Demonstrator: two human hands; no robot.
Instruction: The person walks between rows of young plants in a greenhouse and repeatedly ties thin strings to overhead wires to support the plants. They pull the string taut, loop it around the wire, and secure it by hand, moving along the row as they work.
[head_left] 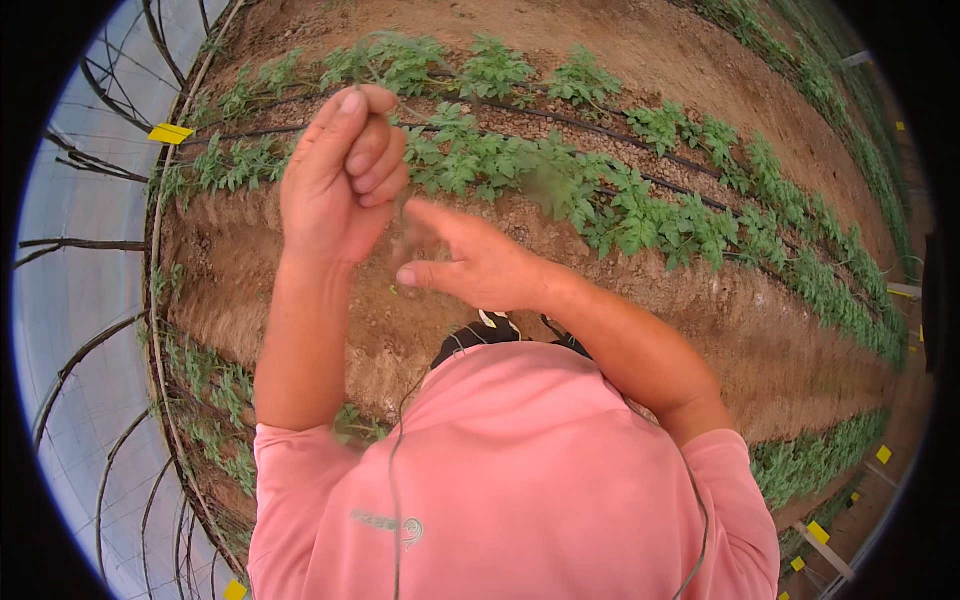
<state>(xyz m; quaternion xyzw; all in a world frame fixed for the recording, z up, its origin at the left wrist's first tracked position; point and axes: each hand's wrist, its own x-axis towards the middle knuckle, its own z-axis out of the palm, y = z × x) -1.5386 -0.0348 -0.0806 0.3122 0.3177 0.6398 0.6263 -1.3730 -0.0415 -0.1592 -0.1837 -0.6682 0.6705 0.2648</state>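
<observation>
My left hand (340, 180) is raised in front of me with its fingers curled into a fist around a thin, blurred string (403, 228) that hangs down from it. Just to the right and lower, my right hand (470, 265) has its forefinger and thumb spread apart, and the string passes between them. Whether the right fingers touch the string is too blurred to tell. A blurred green leaf (545, 185) hovers close to the right of both hands. My pink sleeves and shirt (510, 480) fill the lower middle.
Rows of young green plants (640, 215) grow on raised soil beds, with black drip hoses (560, 120) along them. A bare soil furrow (800, 340) runs between the beds. The arched plastic greenhouse wall (80, 300) stands at left. Yellow cards (170, 133) hang by the wall. My dark shoes (490, 335) stand below.
</observation>
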